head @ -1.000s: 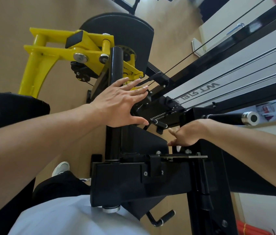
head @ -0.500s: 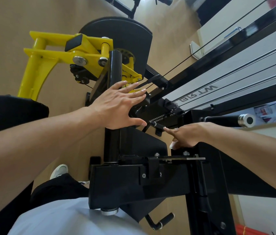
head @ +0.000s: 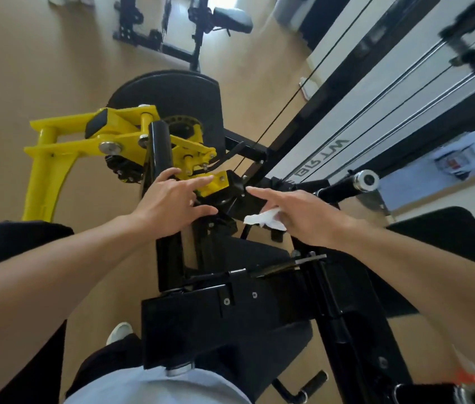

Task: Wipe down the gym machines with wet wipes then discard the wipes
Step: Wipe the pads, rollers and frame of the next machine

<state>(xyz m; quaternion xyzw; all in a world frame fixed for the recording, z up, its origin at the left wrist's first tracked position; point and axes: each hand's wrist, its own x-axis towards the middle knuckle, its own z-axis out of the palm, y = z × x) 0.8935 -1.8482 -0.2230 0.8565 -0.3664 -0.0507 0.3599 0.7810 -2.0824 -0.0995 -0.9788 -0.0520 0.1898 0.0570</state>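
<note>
A black and yellow gym machine [head: 131, 135] fills the middle of the view, seen from above. My left hand [head: 172, 205] hovers over its black upright post [head: 160, 150] with fingers spread and straight, fingertips near the yellow bracket [head: 215, 182]. My right hand [head: 303, 217] reaches in from the right with its index finger pointing at the black joint [head: 236, 185]. A crumpled white wet wipe [head: 262, 218] is held under its curled lower fingers and thumb.
A black handle with a chrome end cap [head: 367, 179] sticks out beside my right hand. Cables run along the white and black weight tower [head: 347, 121] at the right. Black pads [head: 11, 243] flank me. Another black machine [head: 178, 33] stands on the tan floor far ahead.
My right hand rose from the low black frame and swung left toward the joint, and the wipe now shows. My left hand lifted slightly off the post. The camera tilted up.
</note>
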